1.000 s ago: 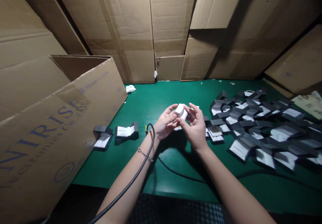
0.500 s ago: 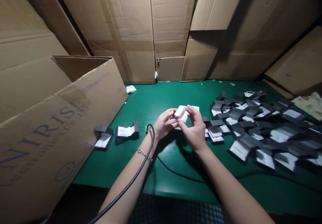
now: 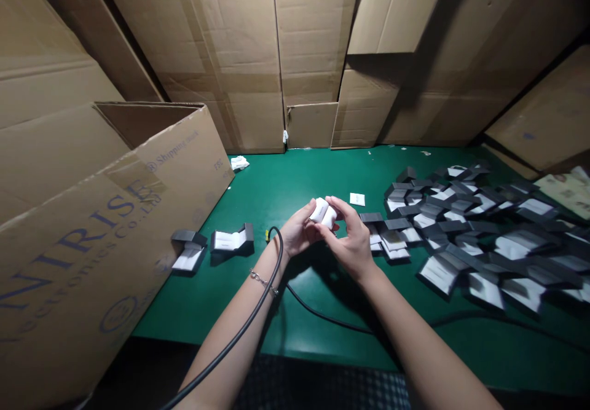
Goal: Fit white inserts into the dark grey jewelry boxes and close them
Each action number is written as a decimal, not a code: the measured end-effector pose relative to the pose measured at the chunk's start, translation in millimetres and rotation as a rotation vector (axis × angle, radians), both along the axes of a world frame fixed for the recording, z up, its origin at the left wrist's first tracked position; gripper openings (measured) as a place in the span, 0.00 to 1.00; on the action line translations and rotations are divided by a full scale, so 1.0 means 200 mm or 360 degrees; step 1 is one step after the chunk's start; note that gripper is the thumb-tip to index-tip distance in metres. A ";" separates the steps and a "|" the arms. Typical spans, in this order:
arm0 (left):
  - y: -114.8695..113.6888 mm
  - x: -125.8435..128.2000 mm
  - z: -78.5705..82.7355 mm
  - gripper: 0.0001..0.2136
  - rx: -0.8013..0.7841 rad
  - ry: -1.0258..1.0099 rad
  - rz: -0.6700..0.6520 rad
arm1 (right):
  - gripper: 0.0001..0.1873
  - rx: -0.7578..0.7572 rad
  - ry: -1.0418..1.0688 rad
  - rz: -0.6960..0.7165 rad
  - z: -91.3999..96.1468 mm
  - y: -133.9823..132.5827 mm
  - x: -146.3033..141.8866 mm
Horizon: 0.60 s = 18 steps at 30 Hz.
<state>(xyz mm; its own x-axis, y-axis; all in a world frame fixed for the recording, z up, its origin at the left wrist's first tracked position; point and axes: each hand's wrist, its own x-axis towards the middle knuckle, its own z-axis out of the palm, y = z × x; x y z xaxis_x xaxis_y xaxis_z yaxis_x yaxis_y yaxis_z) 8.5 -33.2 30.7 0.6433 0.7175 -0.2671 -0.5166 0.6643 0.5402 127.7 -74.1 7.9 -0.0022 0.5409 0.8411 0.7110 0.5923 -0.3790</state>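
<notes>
Over the middle of the green table, both hands hold a small white object (image 3: pixel 324 213) with two rounded parts side by side and a faint dark mark. I cannot make out its kind. My left hand (image 3: pixel 297 232) grips its left side with the thumb on top. My right hand (image 3: pixel 349 235) pinches its right side between thumb and fingers. A small white card (image 3: pixel 357 199) lies on the table beyond my right hand. To the left of my left hand sit an open black box with white paper inside (image 3: pixel 232 240) and a similar open box (image 3: pixel 188 250).
Several open black boxes with white papers (image 3: pixel 470 232) crowd the table's right side. A large printed carton (image 3: pixel 152 213) stands at the left, and cardboard panels (image 3: pixel 313 90) wall the back. A black cable (image 3: pixel 249 321) runs over my left forearm and across the green table (image 3: pixel 295 176).
Both hands have shifted slightly left and turned the white object, which now shows its two rounded parts more plainly. The white card behind my right hand has come fully into view.
</notes>
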 end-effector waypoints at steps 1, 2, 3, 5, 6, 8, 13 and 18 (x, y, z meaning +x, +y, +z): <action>0.00 0.00 -0.01 0.20 -0.0014 -0.0009 0.0018 | 0.30 -0.0004 0.0003 0.0012 0.00 0.00 0.00; 0.01 0.00 -0.02 0.19 -0.0026 -0.0024 0.0005 | 0.31 -0.0002 0.0001 0.0017 0.00 0.00 0.00; 0.01 0.00 -0.03 0.19 -0.0026 -0.0050 0.0012 | 0.31 0.0003 -0.0012 0.0017 0.00 0.00 0.00; 0.02 0.00 -0.05 0.19 0.0010 -0.0111 0.0001 | 0.31 0.0006 -0.0029 0.0016 0.00 0.00 0.01; 0.02 0.00 -0.05 0.19 0.0036 -0.0149 0.0001 | 0.31 -0.0001 -0.0024 0.0019 0.00 0.00 0.01; 0.02 0.00 -0.05 0.19 0.0023 -0.0106 -0.0015 | 0.31 -0.0025 0.0010 0.0036 0.01 0.00 0.00; 0.02 0.01 -0.06 0.21 -0.0036 -0.0114 -0.0013 | 0.31 -0.0106 0.0156 0.0093 0.00 0.00 0.00; 0.03 0.01 -0.09 0.20 -0.0049 -0.0143 -0.0012 | 0.34 -0.0227 0.0314 0.0203 -0.02 0.00 0.01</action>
<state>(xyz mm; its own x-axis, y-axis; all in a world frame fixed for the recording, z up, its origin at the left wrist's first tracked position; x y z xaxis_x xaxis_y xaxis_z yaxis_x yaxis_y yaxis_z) 11.2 -28.0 13.6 0.6710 0.7050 -0.2297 -0.5570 0.6838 0.4714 129.8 -73.9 4.2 0.0787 0.6597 0.7474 0.5382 0.6029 -0.5889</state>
